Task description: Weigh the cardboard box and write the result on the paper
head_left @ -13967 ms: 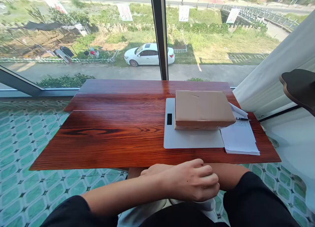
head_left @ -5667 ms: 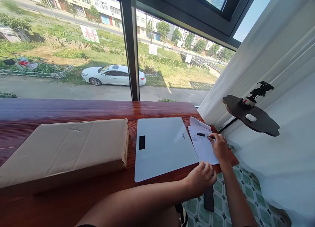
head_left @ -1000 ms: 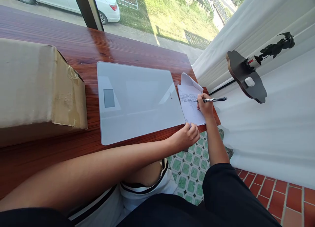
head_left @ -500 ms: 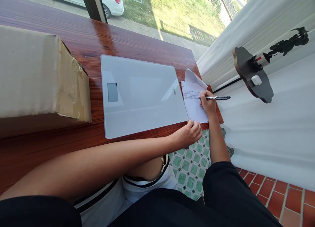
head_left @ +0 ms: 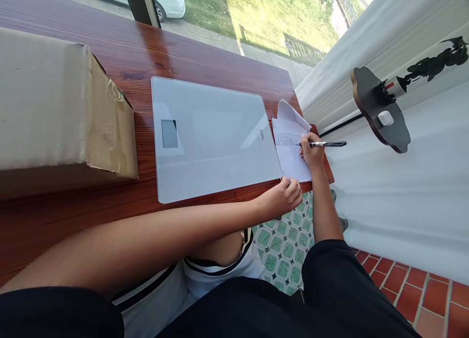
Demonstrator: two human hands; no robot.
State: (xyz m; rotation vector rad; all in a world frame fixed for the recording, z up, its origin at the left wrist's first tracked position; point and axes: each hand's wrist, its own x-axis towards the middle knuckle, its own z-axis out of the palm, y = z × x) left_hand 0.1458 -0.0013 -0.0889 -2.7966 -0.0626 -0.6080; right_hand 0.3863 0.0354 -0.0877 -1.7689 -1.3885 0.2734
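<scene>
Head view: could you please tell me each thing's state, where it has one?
Pen: held in right hand, tip at paper
Paper: partly written on, far end curled
Scale: flat, no digits visible on display
Box: taped at one end
Curtain: hanging in folds
Left hand: fingers curled, near paper

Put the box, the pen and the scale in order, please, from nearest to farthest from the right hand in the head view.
1. The pen: held in the right hand.
2. The scale: flat on the table, left of that hand.
3. The box: beyond the scale, at the view's left edge.
</scene>
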